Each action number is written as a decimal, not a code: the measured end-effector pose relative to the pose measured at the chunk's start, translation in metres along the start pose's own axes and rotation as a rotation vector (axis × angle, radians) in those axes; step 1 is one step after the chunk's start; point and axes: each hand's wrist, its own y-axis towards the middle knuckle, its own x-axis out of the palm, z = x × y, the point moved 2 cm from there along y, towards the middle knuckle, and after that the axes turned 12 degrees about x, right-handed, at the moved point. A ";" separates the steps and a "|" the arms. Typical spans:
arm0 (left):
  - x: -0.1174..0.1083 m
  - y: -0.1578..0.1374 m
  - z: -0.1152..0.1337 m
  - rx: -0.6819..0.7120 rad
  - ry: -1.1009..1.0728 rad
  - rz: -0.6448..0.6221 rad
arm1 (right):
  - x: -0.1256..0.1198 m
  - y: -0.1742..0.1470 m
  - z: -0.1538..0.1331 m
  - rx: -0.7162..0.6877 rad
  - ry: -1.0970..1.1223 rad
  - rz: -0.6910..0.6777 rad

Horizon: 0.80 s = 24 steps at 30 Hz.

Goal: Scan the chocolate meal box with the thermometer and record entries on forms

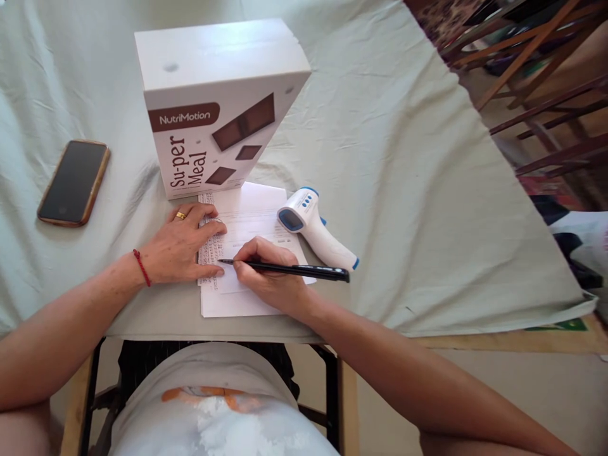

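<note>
My right hand (268,272) grips a black pen (304,271), its tip touching or just above the sheets of paper (247,297). Dense handwriting covers a narrow strip (207,244) along the left side of the paper. Spread over that strip's left edge, my left hand (183,244) lies with its fingers apart and holds nothing. A white and blue infrared thermometer (316,228) rests on its side at the paper's right edge, close to my right hand. Behind the paper stands a white and brown "Su-per Meal" box (190,95), upright, at the sheets' far edge.
On the left, a phone (73,183) in a brown-edged case lies screen up. A wrinkled pale green cloth (403,190) covers the table, whose wooden edge (522,342) shows at the front right. Folded wooden chairs (560,114) stand beyond the right side.
</note>
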 end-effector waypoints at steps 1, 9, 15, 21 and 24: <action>0.000 0.000 0.000 0.000 0.000 0.000 | 0.000 0.000 0.000 0.004 -0.002 0.001; 0.000 0.000 -0.001 -0.005 -0.004 -0.005 | -0.001 0.001 0.001 0.022 -0.003 0.043; -0.001 0.000 0.000 -0.015 -0.001 -0.020 | -0.002 0.002 0.002 0.032 0.007 0.030; -0.002 0.000 -0.002 -0.014 -0.002 -0.021 | -0.002 0.002 0.003 0.031 0.004 0.025; -0.002 0.000 -0.002 -0.011 -0.002 -0.016 | -0.003 0.002 0.004 0.031 0.001 0.028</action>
